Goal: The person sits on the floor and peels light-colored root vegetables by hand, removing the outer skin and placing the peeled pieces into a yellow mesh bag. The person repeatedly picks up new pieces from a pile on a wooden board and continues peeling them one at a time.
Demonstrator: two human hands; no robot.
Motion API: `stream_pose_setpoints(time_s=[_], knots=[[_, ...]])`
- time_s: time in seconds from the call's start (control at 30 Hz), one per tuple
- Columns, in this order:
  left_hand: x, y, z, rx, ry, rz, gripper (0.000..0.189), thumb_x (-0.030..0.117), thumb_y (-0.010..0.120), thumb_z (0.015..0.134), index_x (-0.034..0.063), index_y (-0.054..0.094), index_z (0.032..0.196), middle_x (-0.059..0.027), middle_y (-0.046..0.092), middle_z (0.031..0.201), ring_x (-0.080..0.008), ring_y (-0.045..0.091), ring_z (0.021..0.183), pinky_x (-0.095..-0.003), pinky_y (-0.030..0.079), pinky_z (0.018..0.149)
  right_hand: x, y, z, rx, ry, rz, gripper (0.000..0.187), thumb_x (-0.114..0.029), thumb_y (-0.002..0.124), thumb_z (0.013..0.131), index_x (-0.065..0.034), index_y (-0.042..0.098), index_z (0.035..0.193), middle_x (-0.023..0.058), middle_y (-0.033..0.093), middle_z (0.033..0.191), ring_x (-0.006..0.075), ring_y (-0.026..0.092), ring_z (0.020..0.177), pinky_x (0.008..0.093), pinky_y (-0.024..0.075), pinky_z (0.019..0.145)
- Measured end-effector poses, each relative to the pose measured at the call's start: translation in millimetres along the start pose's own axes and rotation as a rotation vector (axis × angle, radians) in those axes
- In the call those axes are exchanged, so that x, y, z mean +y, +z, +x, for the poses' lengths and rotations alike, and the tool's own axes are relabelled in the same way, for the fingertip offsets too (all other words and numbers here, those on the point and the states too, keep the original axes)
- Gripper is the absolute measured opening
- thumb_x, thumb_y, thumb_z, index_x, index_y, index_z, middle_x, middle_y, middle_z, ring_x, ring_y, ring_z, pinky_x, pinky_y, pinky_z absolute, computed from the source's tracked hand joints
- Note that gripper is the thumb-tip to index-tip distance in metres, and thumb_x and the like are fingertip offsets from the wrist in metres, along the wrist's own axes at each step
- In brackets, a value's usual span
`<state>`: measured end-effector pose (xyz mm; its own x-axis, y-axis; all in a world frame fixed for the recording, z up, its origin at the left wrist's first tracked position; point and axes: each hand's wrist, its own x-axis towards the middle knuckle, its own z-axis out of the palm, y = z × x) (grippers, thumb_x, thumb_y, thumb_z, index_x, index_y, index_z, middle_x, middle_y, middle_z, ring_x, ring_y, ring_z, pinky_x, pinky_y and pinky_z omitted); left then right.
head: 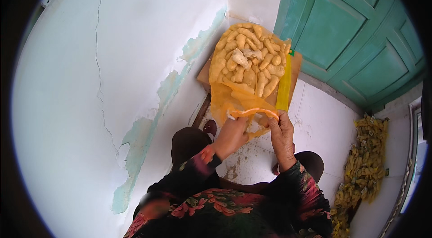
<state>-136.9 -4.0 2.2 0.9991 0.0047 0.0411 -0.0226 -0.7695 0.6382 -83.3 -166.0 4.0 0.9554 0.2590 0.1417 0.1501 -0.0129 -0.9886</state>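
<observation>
A large orange mesh bag (224, 98), packed with tan knobbly roots (249, 40) that look like ginger, lies before me with its mouth towards my body. Two paler, whitish root pieces (240, 58) sit on top near the middle of the pile. My left hand (232, 136) grips the loose mesh at the mouth, its fingertips partly hidden by the netting. With thumb and fingers, my right hand (282, 130) pinches the other side of the mouth. An orange drawstring (254, 111) runs along the rim between both hands.
Under the bag is a brown cardboard box (295, 69). A yellow strip (284, 86) with a green tag (291, 52) hangs beside the roots. The peeling wall (141, 137) is close on the left, a green door (332, 27) beyond. Several filled net bags (366, 157) line the right.
</observation>
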Motion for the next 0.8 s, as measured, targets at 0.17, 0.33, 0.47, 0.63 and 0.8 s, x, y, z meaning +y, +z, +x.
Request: stream_pose_setpoints(time_s=[0.17, 0.33, 0.47, 0.63, 0.8], knots=[[17.7, -54.5, -66.9, 0.097, 0.2, -0.159, 0.069, 0.008, 0.063, 0.068, 0.0039, 0.041, 0.134, -0.0189, 0.054, 0.109, -0.0355, 0.055, 0.099, -0.0389, 0.046, 0.087, 15.4, -17.2, -18.6, 0.073, 0.165, 0.004, 0.009, -0.011, 0.054, 0.093, -0.0021, 0.056, 0.094, 0.0009, 0.055, 0.071, 0.0068, 0.051, 0.063, 0.0218, 0.0435, 0.057], [-0.7, -100.8, 29.5, 0.236, 0.145, -0.001, 0.071, 0.004, 0.063, 0.067, 0.0064, 0.041, 0.134, -0.0209, 0.052, 0.111, -0.0376, 0.053, 0.104, -0.0401, 0.045, 0.088, 24.2, -32.7, -34.1, -0.248, 0.065, -0.139, 0.008, -0.007, 0.062, 0.087, -0.0019, 0.058, 0.092, 0.0019, 0.054, 0.074, 0.0079, 0.051, 0.065, 0.0227, 0.044, 0.06], [-10.7, -105.0, 165.7, 0.279, 0.299, 0.217, 0.064, 0.004, 0.063, 0.068, 0.0068, 0.044, 0.129, -0.0232, 0.052, 0.11, -0.0411, 0.051, 0.105, -0.0444, 0.045, 0.086, 36.6, -40.1, -35.0, -0.241, 0.027, -0.156, 0.011, -0.005, 0.066, 0.084, -0.0007, 0.058, 0.091, 0.0032, 0.052, 0.075, 0.0082, 0.05, 0.067, 0.0231, 0.0437, 0.061], [-30.9, -73.3, 254.8, 0.117, 0.292, 0.387, 0.057, 0.009, 0.065, 0.073, 0.0064, 0.047, 0.127, -0.023, 0.053, 0.113, -0.0402, 0.051, 0.107, -0.0452, 0.044, 0.089, 55.5, -49.2, -25.2, -0.085, 0.321, 0.093, 0.01, -0.006, 0.066, 0.086, -0.002, 0.058, 0.091, -0.0008, 0.055, 0.075, 0.0063, 0.051, 0.066, 0.0215, 0.0444, 0.062], [-39.2, -75.3, 250.0, 0.296, 0.423, 0.175, 0.04, 0.02, 0.06, 0.084, 0.0035, 0.055, 0.12, -0.0185, 0.059, 0.112, -0.0319, 0.056, 0.105, -0.0385, 0.044, 0.09, 58.3, -54.9, -9.5, -0.023, 0.273, 0.21, 0.008, -0.01, 0.061, 0.09, -0.0033, 0.057, 0.092, -0.0023, 0.056, 0.076, 0.0061, 0.052, 0.067, 0.0213, 0.0455, 0.065]])
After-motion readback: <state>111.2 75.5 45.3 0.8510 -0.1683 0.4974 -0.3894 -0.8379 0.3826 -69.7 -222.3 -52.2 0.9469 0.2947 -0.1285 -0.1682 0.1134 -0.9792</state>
